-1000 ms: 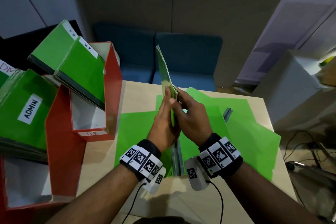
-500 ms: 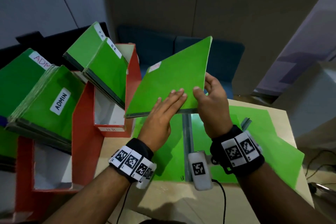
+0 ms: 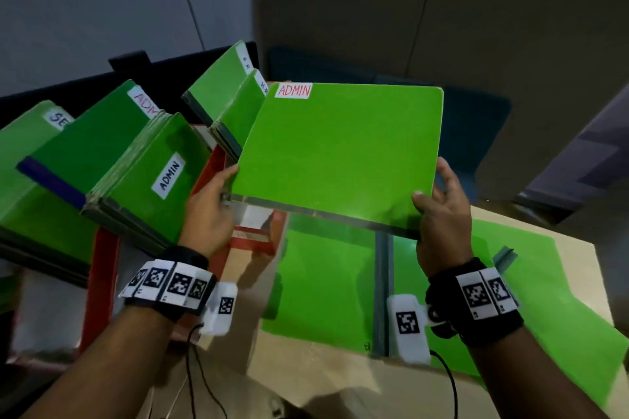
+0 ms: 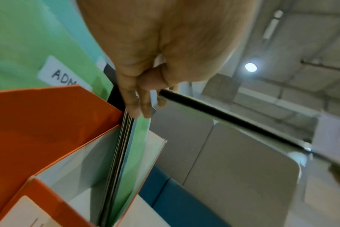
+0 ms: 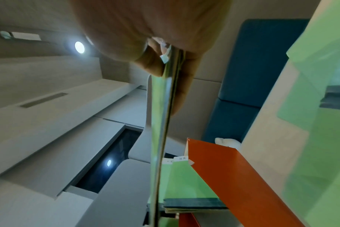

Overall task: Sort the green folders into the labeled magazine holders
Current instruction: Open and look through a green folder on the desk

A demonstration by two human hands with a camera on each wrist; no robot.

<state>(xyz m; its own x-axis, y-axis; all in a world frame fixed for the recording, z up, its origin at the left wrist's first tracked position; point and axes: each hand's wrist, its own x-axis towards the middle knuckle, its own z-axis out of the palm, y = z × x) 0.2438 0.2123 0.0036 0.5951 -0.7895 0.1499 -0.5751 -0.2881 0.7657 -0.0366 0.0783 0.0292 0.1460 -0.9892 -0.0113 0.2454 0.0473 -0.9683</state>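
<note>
Both hands' fingers (image 3: 419, 198) pinch the ADMIN folder (image 3: 337, 153) at its two near corners.

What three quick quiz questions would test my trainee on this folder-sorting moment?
1. True or false: both hands hold the raised folder.
2. What word is on that folder's label?
3. The holder nearest the left hand holds folders marked: A) HR B) ADMIN C) unmarked

Key: 1. True; the right hand grips the other lower corner. 2. ADMIN. 3. A.
</note>
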